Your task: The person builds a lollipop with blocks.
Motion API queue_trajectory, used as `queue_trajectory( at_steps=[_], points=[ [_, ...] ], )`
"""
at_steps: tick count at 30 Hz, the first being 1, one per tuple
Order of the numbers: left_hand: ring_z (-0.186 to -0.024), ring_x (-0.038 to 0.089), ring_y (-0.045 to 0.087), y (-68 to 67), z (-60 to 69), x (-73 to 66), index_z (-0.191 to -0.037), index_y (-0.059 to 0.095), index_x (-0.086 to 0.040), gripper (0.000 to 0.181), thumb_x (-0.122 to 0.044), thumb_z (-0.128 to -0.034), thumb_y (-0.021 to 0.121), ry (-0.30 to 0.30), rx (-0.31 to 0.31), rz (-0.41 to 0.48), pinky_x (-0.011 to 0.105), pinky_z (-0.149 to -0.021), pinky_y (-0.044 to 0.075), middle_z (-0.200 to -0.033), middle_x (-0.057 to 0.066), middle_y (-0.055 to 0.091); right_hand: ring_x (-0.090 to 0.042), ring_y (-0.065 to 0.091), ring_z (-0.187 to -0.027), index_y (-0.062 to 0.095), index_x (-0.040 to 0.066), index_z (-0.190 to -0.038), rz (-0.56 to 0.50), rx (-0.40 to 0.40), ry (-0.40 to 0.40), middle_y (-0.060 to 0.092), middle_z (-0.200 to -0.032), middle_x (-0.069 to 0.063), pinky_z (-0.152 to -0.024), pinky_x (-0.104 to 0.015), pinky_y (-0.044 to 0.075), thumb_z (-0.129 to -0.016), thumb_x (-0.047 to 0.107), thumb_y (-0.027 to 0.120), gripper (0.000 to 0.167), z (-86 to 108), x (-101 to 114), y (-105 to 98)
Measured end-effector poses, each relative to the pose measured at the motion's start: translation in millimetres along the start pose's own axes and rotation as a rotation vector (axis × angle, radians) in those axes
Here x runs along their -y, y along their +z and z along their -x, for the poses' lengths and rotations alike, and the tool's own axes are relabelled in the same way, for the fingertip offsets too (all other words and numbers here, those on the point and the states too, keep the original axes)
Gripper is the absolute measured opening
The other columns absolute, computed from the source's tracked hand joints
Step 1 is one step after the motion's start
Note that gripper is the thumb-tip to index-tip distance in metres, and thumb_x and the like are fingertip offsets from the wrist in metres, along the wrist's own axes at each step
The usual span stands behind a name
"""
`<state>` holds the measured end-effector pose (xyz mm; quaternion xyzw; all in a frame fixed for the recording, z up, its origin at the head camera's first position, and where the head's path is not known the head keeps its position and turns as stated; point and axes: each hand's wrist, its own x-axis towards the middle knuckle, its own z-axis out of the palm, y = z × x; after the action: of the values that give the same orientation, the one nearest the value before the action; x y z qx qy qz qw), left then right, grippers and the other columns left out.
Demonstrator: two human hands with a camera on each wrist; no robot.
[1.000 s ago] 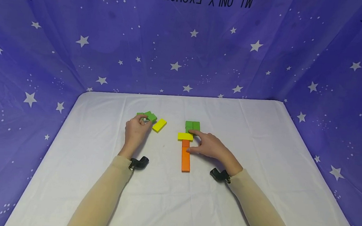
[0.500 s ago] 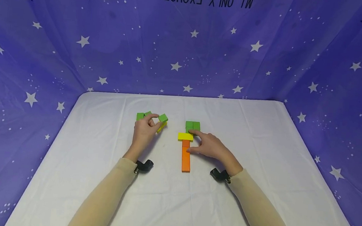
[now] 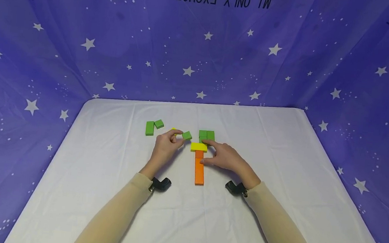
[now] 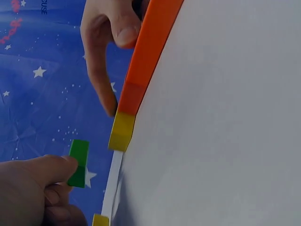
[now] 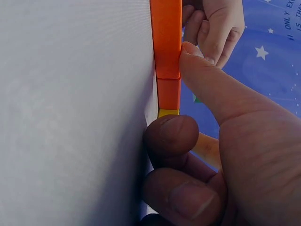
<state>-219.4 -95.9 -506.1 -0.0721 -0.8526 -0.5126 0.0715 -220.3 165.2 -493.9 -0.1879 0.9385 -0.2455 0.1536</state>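
Left-hand grip [image 3: 166, 146]: clamping thumb and finger on a small green block [image 3: 187, 135], holding it just above the table [image 3: 257, 127], left of the layout.
Right-hand grip [image 3: 228, 157]: holding thumb and forefinger apart, resting the thumb against the long orange block [image 3: 199, 171] and the forefinger by the yellow crosspiece [image 3: 199, 147].
Orange stem: lying midway between the table's left and right edges, joining the short orange block [image 3: 200, 154] end to end, pointing toward the far edge.
Green cluster [image 3: 207, 135]: lying beyond the crosspiece, nearer the far edge, partly hiding behind the right forefinger.
Spare pieces: lying toward the far-left corner, a long green piece [image 3: 149, 128] and a short green piece [image 3: 159, 124]; mostly hiding behind the left hand, a spare yellow block [image 4: 100, 220].
Step in hand: apparently adding green pieces to the layout's far end, steadying with the right.
Next move: probably calling for lowering the small green block beside the cluster, squaring edges, then releasing without nudging neighbours.
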Motion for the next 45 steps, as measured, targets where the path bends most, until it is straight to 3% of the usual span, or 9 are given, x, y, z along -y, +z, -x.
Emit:
queue_trajectory(
  at_steps=[4,7,13,21,26,29,35,41,45],
  points=[
    [-0.056,0.012,0.041,5.2,1.3,1.1,-0.118,0.078,-0.007,0.027,-0.017,-0.0939,0.079,0.002,0.024,0.002,0.027,-0.065,0.042,-0.061,-0.005,0.046,-0.021,0.055,-0.084,0.048,0.029,-0.16,0.004,-0.002,-0.003,0.072,-0.099,-0.004,-0.08,-0.039,0.049,-0.087,0.06,0.081,0.086,0.3,0,0],
    [-0.057,0.011,0.042,7.3,1.2,1.4,-0.118,0.078,-0.007,0.027,-0.018,-0.0942,0.079,0.001,0.028,-0.015,0.026,-0.064,0.041,-0.062,-0.004,0.048,-0.022,0.057,-0.087,0.049,0.029,-0.16,0.005,-0.004,-0.005,0.075,-0.114,-0.007,-0.083,-0.04,0.05,-0.087,0.061,0.081,0.086,0.5,0,0],
    [-0.058,0.011,0.045,8.4,-2.5,-1.2,-0.119,0.078,-0.008,0.028,-0.021,-0.0942,0.079,-0.002,0.038,-0.123,0.025,-0.064,0.04,-0.064,-0.003,0.051,-0.021,0.055,-0.081,0.047,0.03,-0.161,0.004,0.006,-0.002,0.067,-0.087,-0.004,-0.078,-0.037,0.046,-0.087,0.061,0.08,0.087,-0.3,0,0],
    [-0.059,0.012,0.046,11.5,-7.4,-4.3,-0.12,0.078,-0.01,0.029,-0.023,-0.0943,0.078,-0.048,0.064,-0.228,0.027,-0.057,0.035,-0.067,-0.002,0.054,-0.022,0.058,-0.088,0.049,0.029,-0.16,0.004,-0.007,-0.007,0.076,-0.115,-0.007,-0.087,-0.043,0.052,-0.087,0.062,0.08,0.086,-0.8,-1,2],
    [-0.059,0.013,0.047,13.5,-10.0,-5.4,-0.123,0.078,-0.015,0.03,-0.026,-0.0956,0.078,-0.089,0.094,-0.287,0.027,-0.056,0.035,-0.07,-0.002,0.056,-0.022,0.058,-0.088,0.049,0.029,-0.16,0.003,-0.006,-0.007,0.075,-0.108,-0.005,-0.087,-0.043,0.052,-0.087,0.061,0.08,0.086,-0.2,0,3],
    [-0.06,0.013,0.048,13.5,-10.8,-6.8,-0.126,0.078,-0.017,0.031,-0.027,-0.096,0.077,-0.11,0.111,-0.3,0.027,-0.056,0.035,-0.072,-0.002,0.058,-0.022,0.057,-0.086,0.049,0.029,-0.16,0.002,0.001,-0.001,0.072,-0.096,-0.004,-0.083,-0.041,0.05,-0.087,0.06,0.08,0.086,0.0,0,3],
    [-0.058,0.013,0.044,12.8,-11.1,-7.6,-0.13,0.077,-0.02,0.033,-0.03,-0.0989,0.073,-0.108,0.131,-0.287,0.029,-0.055,0.033,-0.07,-0.001,0.056,-0.022,0.057,-0.086,0.048,0.03,-0.16,0.005,-0.001,0.004,0.074,-0.102,-0.005,-0.084,-0.041,0.05,-0.087,0.061,0.08,0.086,1.0,1,2],
    [-0.056,0.014,0.041,13.5,-12.8,-7.4,-0.127,0.079,-0.021,0.029,-0.031,-0.1019,0.069,-0.105,0.098,-0.287,0.029,-0.054,0.031,-0.067,-0.001,0.052,-0.021,0.056,-0.081,0.048,0.029,-0.161,0.011,-0.004,-0.005,0.064,-0.081,-0.003,-0.082,-0.04,0.05,-0.087,0.061,0.08,0.087,0.5,0,1],
    [-0.059,0.014,0.044,15.0,-14.4,-9.4,-0.122,0.081,-0.023,0.026,-0.033,-0.1,0.071,-0.115,0.086,-0.312,0.029,-0.055,0.033,-0.068,-0.002,0.055,-0.021,0.055,-0.08,0.048,0.029,-0.161,0.013,-0.007,-0.004,0.065,-0.083,-0.004,-0.08,-0.039,0.048,-0.087,0.061,0.08,0.087,-0.2,-2,1]
  ],
)
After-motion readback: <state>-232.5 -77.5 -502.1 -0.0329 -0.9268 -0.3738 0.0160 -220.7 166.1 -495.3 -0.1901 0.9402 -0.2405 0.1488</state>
